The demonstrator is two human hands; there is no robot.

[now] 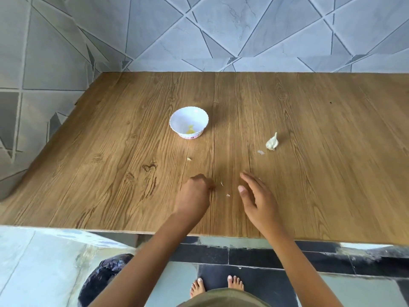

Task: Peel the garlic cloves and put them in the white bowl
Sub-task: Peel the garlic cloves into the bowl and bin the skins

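Only the head view to go on here. A brown wood-grain table [309, 129] stands against a grey tiled wall, and a small scalloped white bowl [200, 120] sits near the middle of it. There's one pale yellowish bit [190, 130] at the bottom of the bowl, which I'd guess is a peeled clove, but it's too small to be sure. Off to the right, well apart from the bowl, lies an off-white papery chunk of garlic bulb [272, 142], and a few thin peel scraps [261, 152] are scattered on the wood between it and the hands.

Both hands are low over the near edge of the table. The left hand [194, 193] is curled with its fingers tucked under. It's blurry, so I can't tell if it's pinching a clove, a bit of skin or nothing at all. The right hand [254, 193] is loose and spread, palm turned inward, holding nothing.

My read is that this is the gap between cloves. The next move would be reaching up and right to the garlic bulb and snapping off another clove, which takes one hand pinning the bulb while the other pulls.
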